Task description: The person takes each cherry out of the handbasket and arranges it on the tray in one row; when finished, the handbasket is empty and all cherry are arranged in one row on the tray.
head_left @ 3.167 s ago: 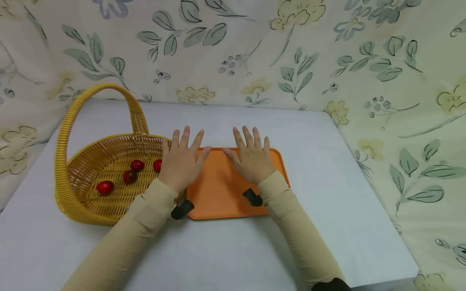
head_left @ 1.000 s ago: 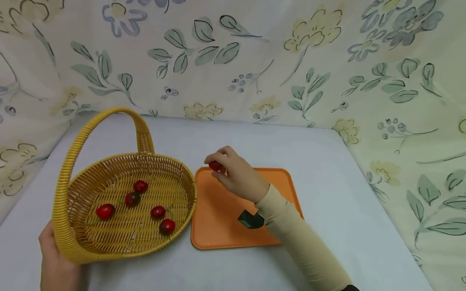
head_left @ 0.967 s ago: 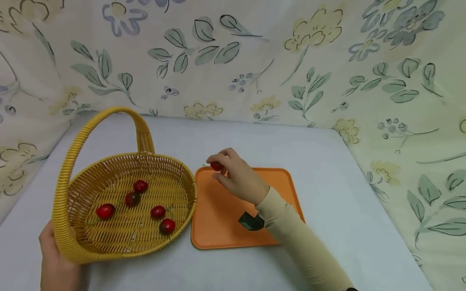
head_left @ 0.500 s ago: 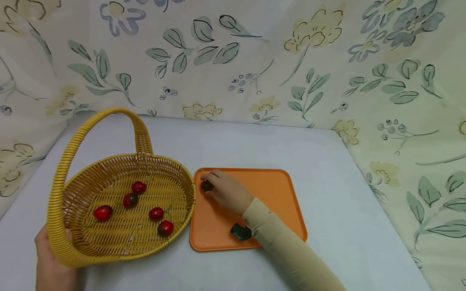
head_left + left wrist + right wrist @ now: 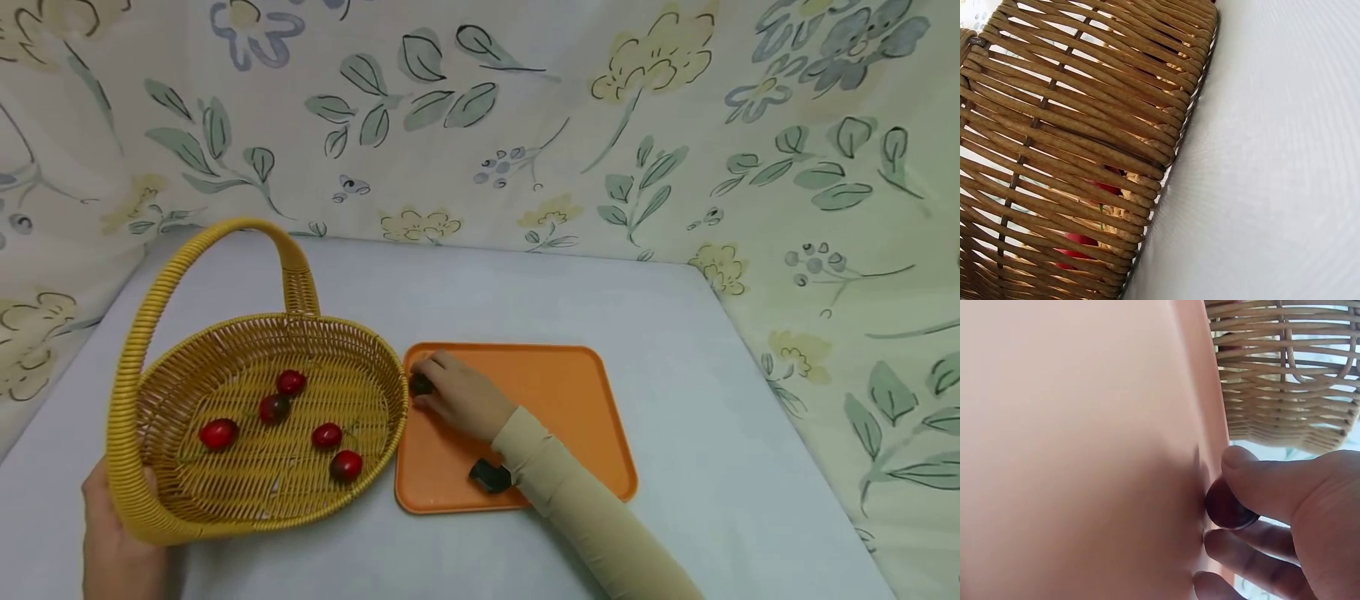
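In the head view my right hand pinches a dark red cherry between thumb and fingers, low at the left side of the orange tray. From the right wrist, the cherry appears against the tray's surface near its raised edge. My left hand holds the yellow wicker basket at the foot of its handle, its fingers partly hidden behind it. Several red cherries with green stems lie in the basket, one of them a cherry at the left. The left wrist view shows only the basket's woven side.
The basket's right rim stands against the tray's left edge. Its tall handle arches over the left side. Both stand on a white table, backed by a floral cloth.
Earlier both hands hovered open over the tray. Since then my left hand took hold of the basket, and my right hand brought a cherry down from the tray's far edge onto its left side.
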A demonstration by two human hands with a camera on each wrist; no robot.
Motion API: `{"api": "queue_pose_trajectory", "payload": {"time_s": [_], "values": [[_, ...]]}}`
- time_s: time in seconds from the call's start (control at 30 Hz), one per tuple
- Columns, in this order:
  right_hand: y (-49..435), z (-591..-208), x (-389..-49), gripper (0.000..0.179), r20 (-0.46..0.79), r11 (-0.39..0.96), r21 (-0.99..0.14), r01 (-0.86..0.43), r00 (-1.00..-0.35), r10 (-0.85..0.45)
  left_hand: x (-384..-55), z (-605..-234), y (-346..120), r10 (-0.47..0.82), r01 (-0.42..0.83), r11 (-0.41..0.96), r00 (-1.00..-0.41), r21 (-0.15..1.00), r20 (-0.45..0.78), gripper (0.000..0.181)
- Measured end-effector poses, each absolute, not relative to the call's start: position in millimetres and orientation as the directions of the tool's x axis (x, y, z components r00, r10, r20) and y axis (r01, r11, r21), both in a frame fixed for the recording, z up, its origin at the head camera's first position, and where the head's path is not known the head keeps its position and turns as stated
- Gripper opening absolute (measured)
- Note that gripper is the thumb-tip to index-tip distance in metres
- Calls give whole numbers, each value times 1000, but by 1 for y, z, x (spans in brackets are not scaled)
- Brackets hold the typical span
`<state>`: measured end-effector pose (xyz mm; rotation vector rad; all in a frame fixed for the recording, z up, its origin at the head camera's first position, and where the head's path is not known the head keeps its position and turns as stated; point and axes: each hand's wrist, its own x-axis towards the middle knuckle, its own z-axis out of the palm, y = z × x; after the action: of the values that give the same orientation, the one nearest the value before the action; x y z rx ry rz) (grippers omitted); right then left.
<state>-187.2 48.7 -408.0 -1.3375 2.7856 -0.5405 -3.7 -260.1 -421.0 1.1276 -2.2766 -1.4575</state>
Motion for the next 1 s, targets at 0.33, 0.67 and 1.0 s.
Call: {"api": "queue_pose_trajectory", "payload": {"time_s": [0.33, 0.67, 1.0], "values": [[44, -406, -187, 38, 124, 563, -301, -769, -617, -777, 3, -421, -260, -724, -456, 228, -670, 860, -163, 48], [54, -355, -190, 40, 114, 508, -282, -814, -554, -825, 0, -418, -261, -691, -464, 202, -692, 863, -210, 47], [12, -297, -180, 42, -59, 432, -231, -872, -431, -900, -3, -419, -261, -657, -472, 213, -717, 855, -232, 49]]}}
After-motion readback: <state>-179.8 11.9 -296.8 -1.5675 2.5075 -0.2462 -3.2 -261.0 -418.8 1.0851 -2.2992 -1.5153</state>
